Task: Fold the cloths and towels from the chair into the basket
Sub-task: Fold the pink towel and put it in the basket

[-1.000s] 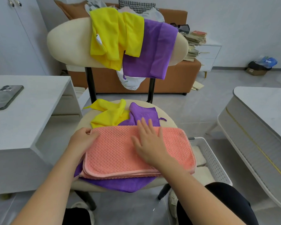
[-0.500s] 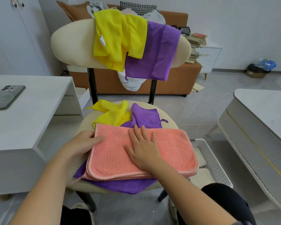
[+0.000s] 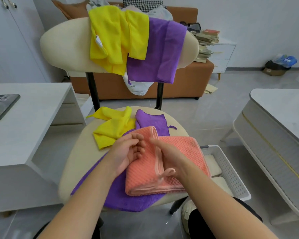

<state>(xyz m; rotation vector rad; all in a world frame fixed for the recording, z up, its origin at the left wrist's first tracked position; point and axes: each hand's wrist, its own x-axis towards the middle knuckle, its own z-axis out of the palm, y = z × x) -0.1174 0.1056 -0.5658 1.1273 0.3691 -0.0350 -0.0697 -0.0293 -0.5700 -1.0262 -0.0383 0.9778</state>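
Observation:
An orange waffle towel (image 3: 188, 145) lies on a purple cloth (image 3: 128, 199) on the beige chair seat (image 3: 72, 166). My left hand (image 3: 128, 150) grips the towel's left part, which stands raised and curls over toward the right. My right hand (image 3: 169, 156) presses flat on the towel's middle, beside the raised flap. A yellow cloth (image 3: 112, 130) and another purple cloth (image 3: 152, 121) lie crumpled at the back of the seat. More yellow cloth (image 3: 117, 40) and purple cloth (image 3: 160, 52) hang over the backrest. A white perforated basket (image 3: 231, 171) stands on the floor right of the chair.
A white table (image 3: 33, 118) at the left holds a phone (image 3: 2, 106). A grey-white table (image 3: 283, 109) stands at the right. Behind the chair is a brown sofa (image 3: 188, 83) with books stacked beside it. The basket holds cream-coloured fabric.
My left hand has lifted the towel's left part and is swinging it over to the right. The right hand has stayed pressed on the middle. The towel now looks narrower.

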